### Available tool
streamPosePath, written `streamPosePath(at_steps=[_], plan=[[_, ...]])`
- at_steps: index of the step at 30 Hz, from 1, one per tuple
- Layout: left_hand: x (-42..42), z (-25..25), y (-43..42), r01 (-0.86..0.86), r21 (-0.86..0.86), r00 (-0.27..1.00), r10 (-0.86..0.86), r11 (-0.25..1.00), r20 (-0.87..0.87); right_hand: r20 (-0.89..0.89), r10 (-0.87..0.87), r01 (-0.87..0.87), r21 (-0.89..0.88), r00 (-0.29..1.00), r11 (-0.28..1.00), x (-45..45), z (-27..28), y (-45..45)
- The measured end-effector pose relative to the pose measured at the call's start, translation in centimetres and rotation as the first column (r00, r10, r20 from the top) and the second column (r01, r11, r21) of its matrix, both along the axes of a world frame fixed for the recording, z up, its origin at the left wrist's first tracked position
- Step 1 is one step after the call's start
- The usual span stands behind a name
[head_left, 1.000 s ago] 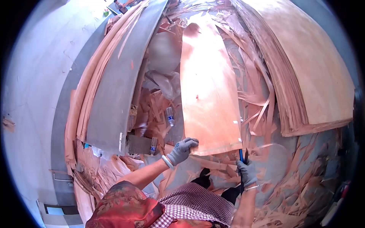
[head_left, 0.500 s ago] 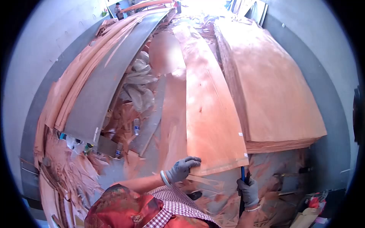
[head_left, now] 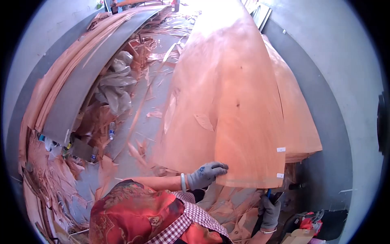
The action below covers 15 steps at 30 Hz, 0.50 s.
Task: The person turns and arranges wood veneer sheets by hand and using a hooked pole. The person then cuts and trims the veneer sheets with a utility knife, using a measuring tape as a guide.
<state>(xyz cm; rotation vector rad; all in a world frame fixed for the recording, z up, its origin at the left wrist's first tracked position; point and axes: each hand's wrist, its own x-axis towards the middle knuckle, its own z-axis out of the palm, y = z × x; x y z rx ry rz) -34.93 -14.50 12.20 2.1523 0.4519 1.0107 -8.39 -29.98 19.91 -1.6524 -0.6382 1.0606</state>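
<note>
My left hand (head_left: 208, 175), in a grey glove, is closed on the near left corner of a long, thin wood veneer sheet (head_left: 248, 138). The sheet stretches away from me and bears two small white labels near its right edge. Just below the near right corner, my gloved right hand (head_left: 269, 211) grips a long, slim tool with blue and black parts (head_left: 268, 193); its exact kind is unclear. Beneath the sheet, on the right, part of a veneer stack (head_left: 296, 126) shows.
On the left, a long grey board (head_left: 81, 97) lies beside layered veneer (head_left: 50, 89). Crumpled clear plastic (head_left: 115, 87), a plastic bottle (head_left: 111, 130) and torn veneer scraps (head_left: 65, 179) litter the floor. A cardboard box (head_left: 298, 236) stands at the lower right.
The veneer sheet has swung right and now covers much of the right-hand stack. Both hands moved along with it, still gripping. My view has shifted rightward.
</note>
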Motion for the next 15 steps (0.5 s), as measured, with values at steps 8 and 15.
streamPosePath(at_steps=[8, 15], plan=[[16.7, -1.5, 7.1, 0.035, -0.039, 0.995, -0.031, 0.999, 0.091, -0.050, -0.046, 0.050, 0.089, 0.998, 0.995, 14.1, 0.4, 5.2], [26.7, -1.7, 11.4, 0.000, 0.042, 1.000, 0.001, 0.999, -0.017, 0.164, -0.086, 0.063, 0.142, 0.983, 0.988, 26.4, -0.5, 9.6]])
